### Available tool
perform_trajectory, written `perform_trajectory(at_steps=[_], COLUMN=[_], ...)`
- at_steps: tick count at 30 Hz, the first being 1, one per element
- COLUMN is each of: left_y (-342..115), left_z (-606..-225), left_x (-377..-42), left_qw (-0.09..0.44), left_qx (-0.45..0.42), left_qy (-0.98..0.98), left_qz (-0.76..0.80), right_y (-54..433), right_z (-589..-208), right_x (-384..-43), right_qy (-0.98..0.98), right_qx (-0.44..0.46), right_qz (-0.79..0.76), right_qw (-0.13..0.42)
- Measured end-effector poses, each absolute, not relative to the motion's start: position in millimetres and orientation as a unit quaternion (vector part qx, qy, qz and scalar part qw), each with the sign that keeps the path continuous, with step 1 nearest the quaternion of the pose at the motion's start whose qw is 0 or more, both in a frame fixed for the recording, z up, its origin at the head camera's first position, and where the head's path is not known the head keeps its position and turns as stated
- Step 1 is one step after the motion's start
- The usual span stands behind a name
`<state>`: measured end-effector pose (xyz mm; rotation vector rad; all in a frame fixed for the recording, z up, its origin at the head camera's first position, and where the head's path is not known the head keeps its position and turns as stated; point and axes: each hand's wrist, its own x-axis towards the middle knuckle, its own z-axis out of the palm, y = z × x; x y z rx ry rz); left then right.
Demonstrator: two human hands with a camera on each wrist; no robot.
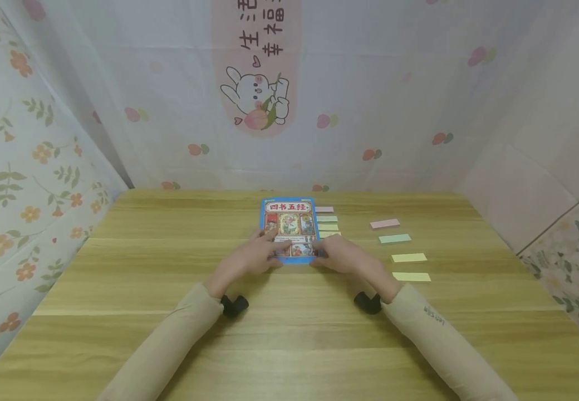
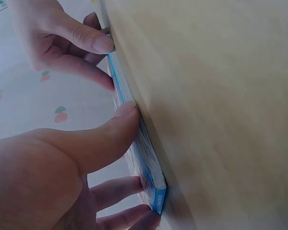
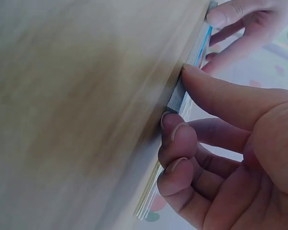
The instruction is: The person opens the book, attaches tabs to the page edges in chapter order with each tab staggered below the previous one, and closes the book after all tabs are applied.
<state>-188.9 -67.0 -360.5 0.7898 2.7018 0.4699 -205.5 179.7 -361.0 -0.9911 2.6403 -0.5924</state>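
A blue-bordered book [image 1: 288,224] with a red Chinese title and small pictures on its cover lies flat on the wooden table. Coloured sticky tabs [image 1: 328,219] in pink, green and yellow stick out past its right edge. My left hand [image 1: 256,254] holds the lower left corner, some fingers across the cover and the thumb [image 2: 127,117] against the near edge. At the lower right corner my right hand [image 1: 342,254] grips the book, its thumb [image 3: 197,79] on the near edge and its other fingers curled by the side.
Right of the book, several sticky-note pads lie in a slanting column: a pink pad [image 1: 384,224], a green pad [image 1: 395,238], a yellow pad [image 1: 409,258] and another yellow pad [image 1: 412,277]. A printed curtain [image 1: 369,100] hangs behind the table [image 1: 289,345].
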Motion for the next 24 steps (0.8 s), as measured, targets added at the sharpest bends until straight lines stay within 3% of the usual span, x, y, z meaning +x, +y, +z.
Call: perform_trajectory(at_steps=[24], left_y=[-69], left_z=[-358], left_x=[-189], left_qw=[0.119], left_qx=[0.284], left_qy=[0.932], left_qz=[0.19], right_y=[184], right_z=[-350], right_x=[-204], right_qy=[0.917], right_qx=[-0.329], right_qz=[-0.204], right_qw=[0.093])
